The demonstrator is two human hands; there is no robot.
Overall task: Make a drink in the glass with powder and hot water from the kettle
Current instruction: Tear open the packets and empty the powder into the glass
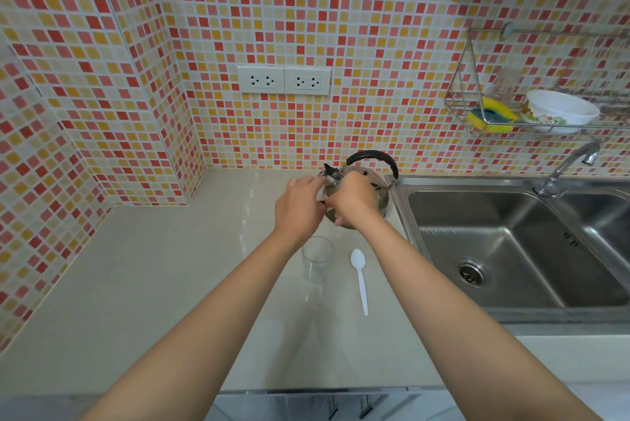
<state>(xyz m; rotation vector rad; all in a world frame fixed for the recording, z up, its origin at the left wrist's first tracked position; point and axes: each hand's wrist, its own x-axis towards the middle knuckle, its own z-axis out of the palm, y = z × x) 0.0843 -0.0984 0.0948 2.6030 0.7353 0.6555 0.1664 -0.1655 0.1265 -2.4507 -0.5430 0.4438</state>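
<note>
A pale counter [143,284] meets mosaic-tiled walls. Left hand [300,206] and right hand [354,201] pinch a small packet [323,197], mostly hidden, before the kettle [370,182] at the back edge. Nearer: glass [316,262], spoon [360,279], then sink [511,250].

hands [324,199] hide small packet; kettle [371,182] front hidden.

Both forearms showing bare, no sleeves reaching into view. Left hand [300,206] and right hand [354,199] wearing nothing: no gloves, rings, watch.
</note>
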